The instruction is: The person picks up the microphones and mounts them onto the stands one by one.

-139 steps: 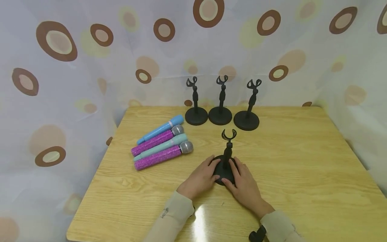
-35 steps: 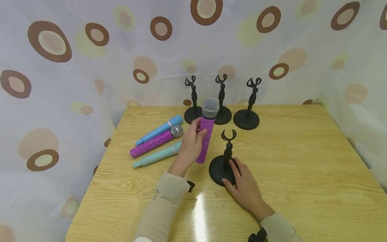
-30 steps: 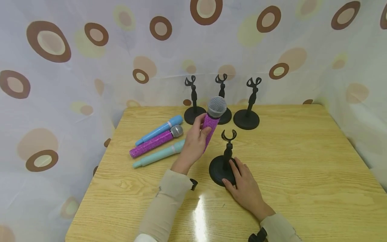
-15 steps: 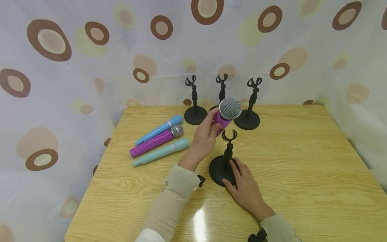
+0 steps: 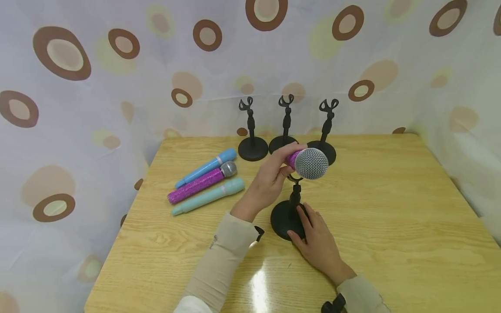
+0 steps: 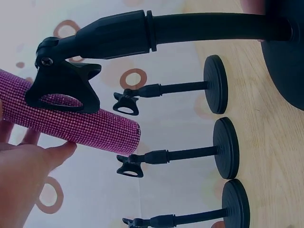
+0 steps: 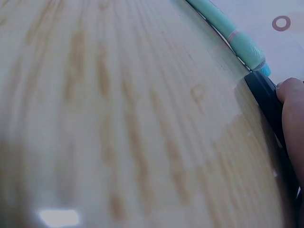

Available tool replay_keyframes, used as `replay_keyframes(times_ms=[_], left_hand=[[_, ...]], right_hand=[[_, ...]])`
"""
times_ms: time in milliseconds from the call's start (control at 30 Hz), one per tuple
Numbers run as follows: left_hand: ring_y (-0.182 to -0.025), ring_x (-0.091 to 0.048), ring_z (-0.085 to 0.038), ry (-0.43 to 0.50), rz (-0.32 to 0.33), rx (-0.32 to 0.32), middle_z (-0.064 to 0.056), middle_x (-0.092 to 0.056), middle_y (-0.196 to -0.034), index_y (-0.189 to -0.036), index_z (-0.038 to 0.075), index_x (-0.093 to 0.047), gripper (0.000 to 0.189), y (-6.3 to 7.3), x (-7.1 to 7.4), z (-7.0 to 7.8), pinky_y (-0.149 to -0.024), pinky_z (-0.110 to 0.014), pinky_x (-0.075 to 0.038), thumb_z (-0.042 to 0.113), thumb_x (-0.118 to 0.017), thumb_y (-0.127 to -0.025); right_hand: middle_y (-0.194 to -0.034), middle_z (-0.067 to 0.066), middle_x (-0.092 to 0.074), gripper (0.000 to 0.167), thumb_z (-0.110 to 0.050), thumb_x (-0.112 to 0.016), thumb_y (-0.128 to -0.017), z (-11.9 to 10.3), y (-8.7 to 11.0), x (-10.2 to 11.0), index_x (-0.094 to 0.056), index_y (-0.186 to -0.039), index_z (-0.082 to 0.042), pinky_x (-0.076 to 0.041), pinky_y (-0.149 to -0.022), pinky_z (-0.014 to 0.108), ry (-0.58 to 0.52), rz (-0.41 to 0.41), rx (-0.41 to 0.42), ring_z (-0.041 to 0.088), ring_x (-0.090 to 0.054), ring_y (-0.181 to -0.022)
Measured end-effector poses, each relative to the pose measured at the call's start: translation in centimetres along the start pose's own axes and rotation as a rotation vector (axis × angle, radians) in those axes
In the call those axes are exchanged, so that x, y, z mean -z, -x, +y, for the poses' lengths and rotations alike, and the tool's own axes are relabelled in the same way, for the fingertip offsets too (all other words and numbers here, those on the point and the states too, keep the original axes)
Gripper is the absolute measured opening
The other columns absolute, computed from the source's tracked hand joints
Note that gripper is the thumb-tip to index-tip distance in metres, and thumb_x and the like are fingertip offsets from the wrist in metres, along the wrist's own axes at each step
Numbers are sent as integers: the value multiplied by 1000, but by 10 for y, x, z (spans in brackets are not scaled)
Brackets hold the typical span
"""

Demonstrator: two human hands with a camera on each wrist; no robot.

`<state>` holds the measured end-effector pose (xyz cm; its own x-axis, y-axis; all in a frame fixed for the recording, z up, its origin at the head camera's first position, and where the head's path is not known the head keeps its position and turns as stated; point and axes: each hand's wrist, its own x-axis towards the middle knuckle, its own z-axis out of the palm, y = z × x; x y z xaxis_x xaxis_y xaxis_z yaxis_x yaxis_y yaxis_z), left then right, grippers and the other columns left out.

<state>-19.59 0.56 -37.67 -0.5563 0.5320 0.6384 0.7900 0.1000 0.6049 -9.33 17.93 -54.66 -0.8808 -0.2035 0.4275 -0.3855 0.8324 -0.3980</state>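
Observation:
My left hand (image 5: 264, 184) grips a purple glittery microphone (image 5: 312, 164), its silver mesh head tipped toward the head camera. In the left wrist view the sparkly handle (image 6: 111, 128) overlaps the stand's black clip (image 6: 66, 88), its tail end pointing away from the hand. Below it, the nearest black microphone stand (image 5: 295, 198) is upright on its round base, its clip partly covered by the microphone in the head view. My right hand (image 5: 322, 245) rests on the right side of that base with fingers extended; the right wrist view shows a digit (image 7: 292, 102) at the base's edge (image 7: 266, 95).
Three more black stands line the back: left (image 5: 252, 148), middle (image 5: 287, 121) and right (image 5: 326, 126). Left on the wooden table (image 5: 391, 208) lie a blue microphone (image 5: 207, 167), another purple one (image 5: 195, 184) and a mint one (image 5: 209, 196). A patterned cloth (image 5: 250, 56) hangs behind.
The left hand has left the base, picked up the front purple microphone, carried it right to the near stand's clip and tilted its head forward. The right hand has stayed on the base.

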Motion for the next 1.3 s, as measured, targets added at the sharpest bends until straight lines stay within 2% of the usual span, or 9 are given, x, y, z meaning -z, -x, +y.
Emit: replay_keyframes(times_ms=[100,267,367,467,667,733,900,1100,1300], left_hand=[[-131,-51,-17,33,-48,-5,-9,-49,-145,-144,13,-41,43,0,0,0,-112,-29,-42,13,-49,-101],[-131,-49,-17,99,-138,-6,-10,-46,-146,-146,10,-39,47,0,4,-1,-114,-29,-39,22,-46,-101],[-136,-44,-18,105,-179,8,-9,-43,-150,-149,10,-35,52,1,8,-1,-117,-31,-35,23,-54,-102],[-144,-34,-18,79,-210,31,-8,-39,-155,-151,11,-33,63,3,11,0,-122,-33,-27,13,-62,-95],[-151,-25,-18,-5,-235,36,-6,-33,-158,-148,12,-34,86,2,9,0,-125,-34,-20,-22,-53,-71],[-151,-24,-20,-42,-232,36,-6,-34,-158,-144,12,-35,82,0,7,0,-124,-33,-22,-22,-58,-73],[-148,-31,-25,-190,-215,-1,-9,-39,-153,-141,11,-34,75,-2,4,1,-123,-31,-26,-2,-78,-81],[-140,-40,-22,-382,-209,-42,-6,-45,-146,-151,11,-26,92,-6,3,-2,-123,-28,-24,-6,-78,-78],[-135,-43,-20,-436,-203,-30,-4,-50,-141,-149,10,-29,94,-11,1,-6,-123,-26,-22,-2,-83,-73]], right_hand=[[-151,27,-40,74,-32,-76,-87,0,0,0,-45,-145,3,-36,-111,62,-5,17,14,43,-47,-134],[-150,28,-41,75,-32,-75,-87,1,0,-1,-45,-145,4,-38,-110,62,10,23,30,43,-48,-133],[-149,28,-42,75,-32,-75,-86,1,-1,-1,-46,-144,5,-38,-109,63,16,29,39,43,-49,-132],[-149,28,-42,75,-32,-76,-86,1,-2,-1,-46,-144,5,-38,-109,63,14,26,39,43,-49,-132],[-151,28,-40,75,-32,-75,-87,0,-2,1,-44,-145,4,-36,-111,62,5,-4,17,43,-47,-134],[-152,26,-38,74,-33,-74,-89,-1,-3,2,-43,-146,4,-35,-112,62,6,-24,4,43,-46,-135],[-155,25,-36,73,-35,-70,-91,-1,-3,2,-41,-147,3,-34,-113,62,13,-55,-15,42,-43,-138],[-151,28,-39,74,-32,-74,-89,1,-3,1,-43,-146,4,-36,-111,62,5,-13,8,44,-47,-134],[-151,28,-39,74,-32,-74,-88,1,-1,0,-44,-146,4,-36,-111,62,12,-3,18,44,-47,-133]])
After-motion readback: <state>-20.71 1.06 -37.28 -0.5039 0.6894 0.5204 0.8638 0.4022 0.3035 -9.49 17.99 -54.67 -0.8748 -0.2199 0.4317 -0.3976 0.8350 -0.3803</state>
